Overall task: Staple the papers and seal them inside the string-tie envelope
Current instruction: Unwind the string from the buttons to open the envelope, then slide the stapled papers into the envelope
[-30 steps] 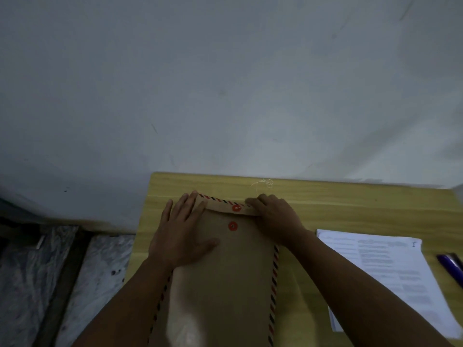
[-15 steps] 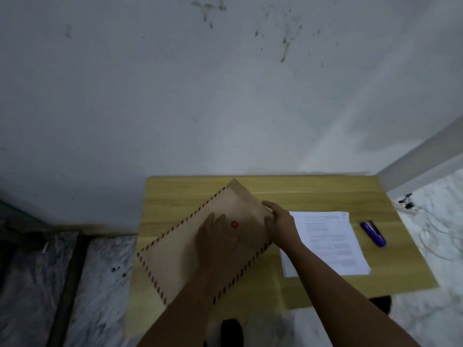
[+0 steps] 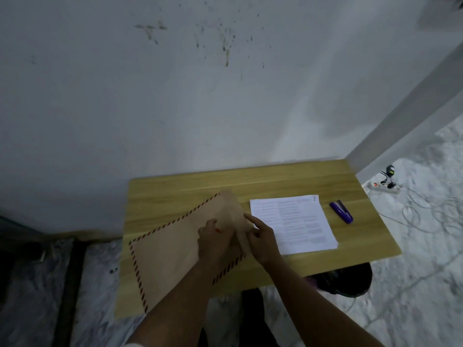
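Envelope, brown with a red-and-dark striped border, lies slantwise on the wooden surface, its flap end pointing away toward the wall and its lower corner reaching the near edge. Both hands are on its upper part. The left hand lies on the face of the envelope with fingers curled down over it, pressing it; a small bit of red shows just at its fingertips. Whether it pinches anything I cannot tell. The right hand sits just beside the left, at the envelope's right edge, where the flap is folded up; its fingers are curled round that flap edge and the forefinger sticks out toward the far side. A tiny pale speck shows on the paper just beyond that fingertip.

Right of the right hand, nearly touching it, a stack of printed papers lies flat on the surface, outside the envelope. Beyond the papers, further right again and apart from them, lies a purple stapler.

Off the surface's far right corner, on the marbled floor, a white power strip lies with cables trailing. A stained pale wall rises behind the surface.
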The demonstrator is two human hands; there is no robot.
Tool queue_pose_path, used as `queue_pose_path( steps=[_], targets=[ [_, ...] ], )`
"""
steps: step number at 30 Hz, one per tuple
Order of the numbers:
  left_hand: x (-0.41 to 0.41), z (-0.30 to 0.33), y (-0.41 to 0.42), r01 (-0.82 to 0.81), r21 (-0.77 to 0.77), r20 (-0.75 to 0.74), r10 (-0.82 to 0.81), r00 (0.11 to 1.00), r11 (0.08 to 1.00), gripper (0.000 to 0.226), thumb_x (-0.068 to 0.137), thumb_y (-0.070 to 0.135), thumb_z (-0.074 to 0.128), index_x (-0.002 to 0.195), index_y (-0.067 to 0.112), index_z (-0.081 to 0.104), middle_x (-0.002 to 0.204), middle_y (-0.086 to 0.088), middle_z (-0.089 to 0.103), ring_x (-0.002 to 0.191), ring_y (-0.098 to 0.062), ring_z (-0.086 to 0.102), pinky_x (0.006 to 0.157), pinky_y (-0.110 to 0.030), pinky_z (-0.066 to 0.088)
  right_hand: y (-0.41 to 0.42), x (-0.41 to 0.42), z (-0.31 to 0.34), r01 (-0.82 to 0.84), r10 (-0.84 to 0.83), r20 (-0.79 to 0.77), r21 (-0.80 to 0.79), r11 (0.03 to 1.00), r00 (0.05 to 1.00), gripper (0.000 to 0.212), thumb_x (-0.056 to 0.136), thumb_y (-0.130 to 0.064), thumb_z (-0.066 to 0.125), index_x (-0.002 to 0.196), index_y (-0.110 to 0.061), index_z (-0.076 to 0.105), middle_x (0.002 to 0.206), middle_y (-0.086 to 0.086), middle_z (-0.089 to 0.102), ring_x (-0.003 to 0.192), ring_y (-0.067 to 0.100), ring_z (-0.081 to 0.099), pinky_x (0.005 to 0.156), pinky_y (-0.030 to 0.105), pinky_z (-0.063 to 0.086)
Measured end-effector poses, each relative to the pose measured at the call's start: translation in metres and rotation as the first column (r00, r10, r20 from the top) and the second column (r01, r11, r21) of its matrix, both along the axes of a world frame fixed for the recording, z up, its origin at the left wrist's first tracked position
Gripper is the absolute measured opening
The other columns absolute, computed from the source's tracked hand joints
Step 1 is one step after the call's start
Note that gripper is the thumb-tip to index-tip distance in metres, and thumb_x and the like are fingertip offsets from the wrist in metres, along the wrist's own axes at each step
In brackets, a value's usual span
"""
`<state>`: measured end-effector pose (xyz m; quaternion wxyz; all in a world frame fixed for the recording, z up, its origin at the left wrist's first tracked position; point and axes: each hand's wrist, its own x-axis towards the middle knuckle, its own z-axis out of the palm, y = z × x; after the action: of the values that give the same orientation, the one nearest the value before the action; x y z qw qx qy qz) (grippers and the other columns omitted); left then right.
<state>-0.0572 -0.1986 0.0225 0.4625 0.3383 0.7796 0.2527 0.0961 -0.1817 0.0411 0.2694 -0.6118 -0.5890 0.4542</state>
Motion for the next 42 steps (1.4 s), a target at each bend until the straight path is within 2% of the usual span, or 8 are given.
queue_pose_path(
  steps=[9,15,20,22,26,33,38,42],
  targets=[
    [0.045,-0.021,0.017,-0.177,-0.044,0.032,0.179,0.983,0.983,0.079,0.07,0.069,0.062,0.137,0.028,0.054,0.127,0.001,0.062,0.111,-0.021,0.063,0.102,-0.046,0.053,0.044,0.031,-0.018,-0.117,0.092,-0.138,-0.189,0.975,0.986,0.052,0.098,0.002,0.047,0.137,-0.031,0.054,0.087,0.005,0.072,0.056,0.001,0.061,0.054,0.02,0.05],
    [0.066,-0.015,0.025,-0.275,0.004,0.063,0.275,0.96,0.961,0.079,0.073,0.063,0.074,0.139,0.025,0.054,0.135,-0.002,0.061,0.12,-0.02,0.06,0.106,-0.043,0.05,0.079,0.049,-0.03,-0.176,0.069,-0.294,-0.357,0.917,0.953,0.063,0.083,-0.005,0.058,0.135,-0.041,0.061,0.128,0.006,0.068,0.103,0.028,0.072,0.086,0.058,0.058],
    [0.08,-0.003,0.033,-0.345,0.026,0.037,0.344,0.938,0.938,0.058,0.087,0.019,0.076,0.14,0.007,0.053,0.115,0.0,0.067,0.093,-0.01,0.061,0.083,-0.026,0.048,0.094,0.056,-0.031,-0.262,0.168,-0.264,-0.374,0.89,0.95,0.058,0.088,-0.01,0.063,0.138,-0.037,0.057,0.133,0.01,0.066,0.107,0.021,0.069,0.089,0.039,0.059],
    [0.088,0.002,0.037,-0.355,0.028,-0.054,0.356,0.933,0.934,0.049,0.089,0.023,0.07,0.134,0.009,0.056,0.091,0.012,0.06,0.077,-0.002,0.057,0.074,-0.027,0.048,0.096,0.056,-0.028,-0.322,0.267,-0.207,-0.317,0.892,0.941,0.056,0.092,-0.007,0.059,0.142,-0.033,0.055,0.132,0.01,0.066,0.1,0.017,0.07,0.082,0.03,0.058],
    [0.1,-0.002,0.037,-0.278,-0.012,-0.273,0.264,0.925,0.96,0.048,0.093,0.031,0.057,0.14,0.022,0.049,0.111,-0.007,0.067,0.097,-0.029,0.065,0.079,-0.035,0.047,0.097,0.056,-0.028,-0.418,0.417,-0.053,-0.202,0.886,0.908,0.056,0.092,-0.007,0.057,0.143,-0.03,0.055,0.119,0.007,0.073,0.072,0.012,0.07,0.072,0.034,0.059],
    [0.12,-0.006,0.035,-0.138,-0.069,-0.426,0.096,0.9,0.988,0.059,0.099,0.019,0.054,0.153,0.031,0.034,0.115,-0.015,0.071,0.099,-0.038,0.069,0.073,-0.038,0.049,0.102,0.057,-0.025,-0.421,0.446,0.122,-0.185,0.888,0.887,0.048,0.091,-0.018,0.063,0.138,-0.018,0.053,0.114,0.003,0.071,0.101,0.021,0.067,0.079,0.026,0.048],
    [0.125,-0.002,0.035,0.045,-0.105,-0.507,-0.093,0.857,0.993,0.085,0.099,0.033,0.053,0.162,0.031,-0.004,0.115,-0.013,0.069,0.1,-0.031,0.068,0.087,-0.041,0.052,0.109,0.054,-0.032,-0.318,0.351,0.176,-0.19,0.929,0.92,0.046,0.091,-0.02,0.062,0.136,-0.017,0.051,0.117,0.004,0.068,0.105,0.025,0.065,0.079,0.027,0.043],
    [0.115,0.008,0.031,0.001,-0.078,-0.575,-0.046,0.817,0.997,0.089,0.099,0.024,0.054,0.16,0.032,-0.011,0.091,-0.007,0.067,0.079,-0.025,0.065,0.069,-0.035,0.046,0.117,0.062,-0.035,-0.261,0.31,0.171,-0.26,0.93,0.935,0.054,0.09,-0.016,0.062,0.14,-0.014,0.045,0.12,0.007,0.066,0.109,0.029,0.064,0.079,0.027,0.04]
  ],
)
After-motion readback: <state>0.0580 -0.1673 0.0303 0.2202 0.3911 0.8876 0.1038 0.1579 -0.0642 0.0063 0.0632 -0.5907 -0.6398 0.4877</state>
